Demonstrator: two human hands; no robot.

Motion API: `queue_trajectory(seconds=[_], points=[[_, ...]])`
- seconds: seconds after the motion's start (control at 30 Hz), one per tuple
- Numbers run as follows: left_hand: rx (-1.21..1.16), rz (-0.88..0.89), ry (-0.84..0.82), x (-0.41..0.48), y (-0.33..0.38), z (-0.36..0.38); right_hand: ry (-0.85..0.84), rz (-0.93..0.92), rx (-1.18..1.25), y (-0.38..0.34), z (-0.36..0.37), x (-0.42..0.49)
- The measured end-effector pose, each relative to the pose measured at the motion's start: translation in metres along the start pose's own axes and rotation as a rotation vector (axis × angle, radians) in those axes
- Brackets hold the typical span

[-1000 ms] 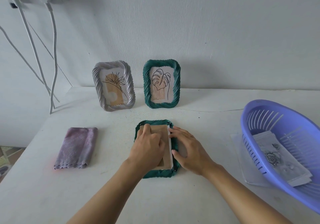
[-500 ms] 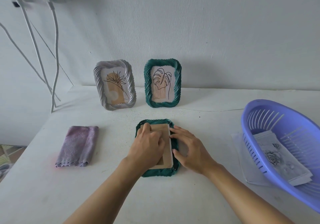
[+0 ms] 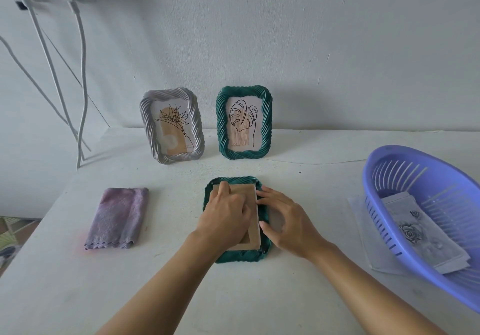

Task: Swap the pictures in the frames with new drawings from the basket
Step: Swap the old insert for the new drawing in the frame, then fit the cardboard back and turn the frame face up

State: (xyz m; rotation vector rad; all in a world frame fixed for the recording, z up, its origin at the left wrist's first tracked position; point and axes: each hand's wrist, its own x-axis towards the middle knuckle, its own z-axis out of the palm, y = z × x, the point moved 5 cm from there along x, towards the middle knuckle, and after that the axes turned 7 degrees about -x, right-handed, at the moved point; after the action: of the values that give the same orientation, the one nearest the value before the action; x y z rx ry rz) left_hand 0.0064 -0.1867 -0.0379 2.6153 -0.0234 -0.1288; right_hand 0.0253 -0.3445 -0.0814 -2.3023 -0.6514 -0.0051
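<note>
1. Head view: a green frame [image 3: 241, 256] lies face down at the middle of the table [image 3: 298, 295], likely so its brown backing board [image 3: 242, 192] can be reached from above.
2. The left hand [image 3: 223, 218] lies flat on the board with its fingers nearly straight. It holds nothing and seems to pin the frame so that it cannot slide.
3. The right hand [image 3: 288, 220] is arched and spread, with its fingertips and thumb set along the board's right edge. It encloses nothing. My guess is that it is feeling for the clips or a lip to pry; the clips are too small to make out.
4. New drawings [image 3: 415, 233] lie in the purple basket [image 3: 389, 179] at the right, close enough for the right hand to reach.
5. A grey frame [image 3: 146, 124] and a second green frame [image 3: 220, 127] stand against the wall with their old pictures still in them. A folded cloth [image 3: 117, 218] lies at the left.
6. Compared with half a second ago, very little has changed. Both hands keep their places, the board stays seated in the frame, and only the camera has shifted slightly.
</note>
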Motion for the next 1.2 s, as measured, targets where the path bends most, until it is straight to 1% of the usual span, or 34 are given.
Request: queue_trajectory(seconds=[0.2, 0.53, 0.77, 0.9, 0.97, 1.0, 1.07, 1.2], points=[[0.027, 0.020, -0.012, -0.002, 0.005, -0.002, -0.043, 0.062, 0.022, 0.001, 0.001, -0.001], [0.011, -0.013, -0.021, 0.000, 0.001, 0.003, -0.033, 0.038, 0.063, -0.002, -0.003, -0.001], [0.004, -0.025, -0.029, 0.001, 0.001, 0.005, -0.049, 0.045, 0.026, 0.002, 0.001, -0.001], [0.036, 0.018, -0.032, -0.004, 0.008, -0.001, -0.050, 0.026, -0.002, 0.002, 0.002, 0.000], [0.031, 0.047, -0.031, -0.004, 0.003, 0.001, -0.049, 0.025, 0.005, 0.003, 0.002, 0.000], [0.065, 0.070, -0.020, -0.002, -0.002, 0.003, -0.049, 0.028, 0.009, 0.003, 0.003, 0.000], [0.071, 0.038, -0.015, 0.001, -0.013, 0.003, -0.048, 0.032, 0.016, 0.005, 0.003, 0.000], [-0.025, 0.049, 0.003, -0.004, -0.026, -0.003, -0.028, 0.008, 0.010, 0.004, 0.003, 0.000]])
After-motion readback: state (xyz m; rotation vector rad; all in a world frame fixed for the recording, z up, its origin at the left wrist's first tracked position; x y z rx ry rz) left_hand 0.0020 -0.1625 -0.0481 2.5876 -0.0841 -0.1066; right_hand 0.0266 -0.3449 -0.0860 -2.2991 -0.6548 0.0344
